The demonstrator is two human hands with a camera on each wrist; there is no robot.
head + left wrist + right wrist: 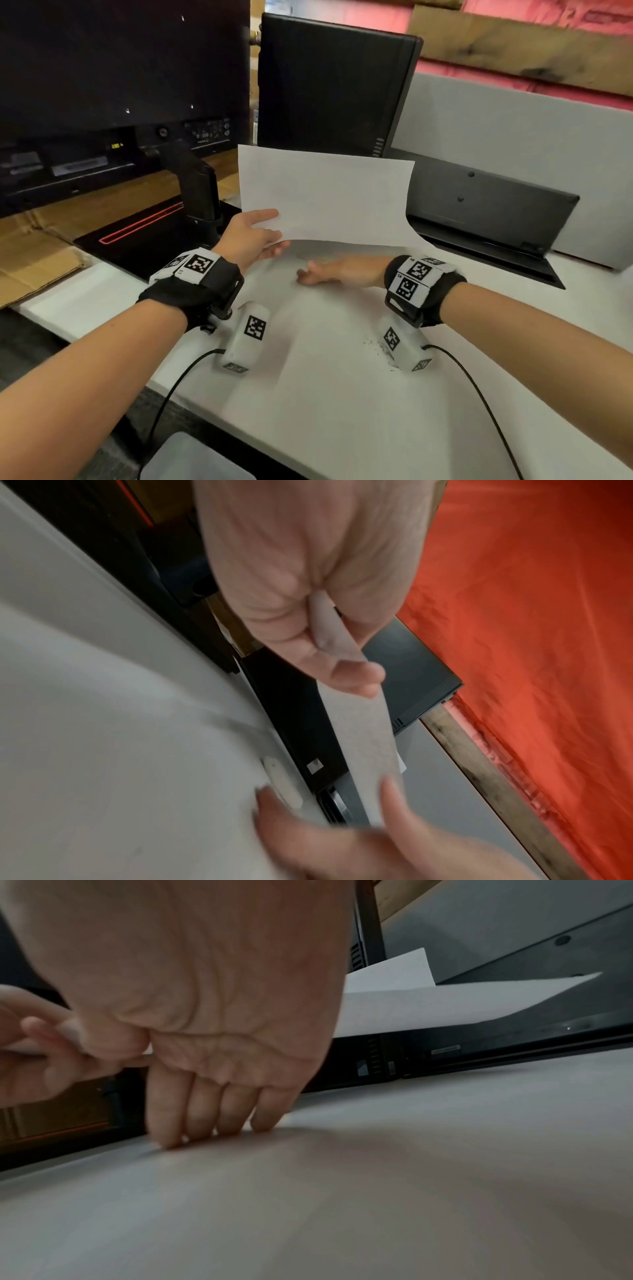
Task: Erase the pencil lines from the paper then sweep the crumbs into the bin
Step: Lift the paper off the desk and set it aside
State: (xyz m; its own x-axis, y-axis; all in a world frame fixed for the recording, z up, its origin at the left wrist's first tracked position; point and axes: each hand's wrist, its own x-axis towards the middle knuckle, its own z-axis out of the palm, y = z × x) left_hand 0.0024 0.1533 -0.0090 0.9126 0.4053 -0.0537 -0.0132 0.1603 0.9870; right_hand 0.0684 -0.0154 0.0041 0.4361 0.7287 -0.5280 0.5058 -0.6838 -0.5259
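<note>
From the head camera, the left hand (251,238) pinches the near left edge of the paper (325,197) and holds the sheet lifted off the white desk (342,394), tilted up toward the monitors. The right hand (337,271) lies beneath the raised sheet with straight fingers on the desk; dark crumbs (375,346) are scattered near the right wrist, and a pale bin (191,459) shows at the desk's near edge. The left wrist view shows the thumb and fingers clamped on the paper's edge, with an eraser (282,783) lying on the desk by the right fingertips (270,802). The right wrist view shows the flat fingers (205,1110) touching the desk, the paper hanging above and beyond them.
</note>
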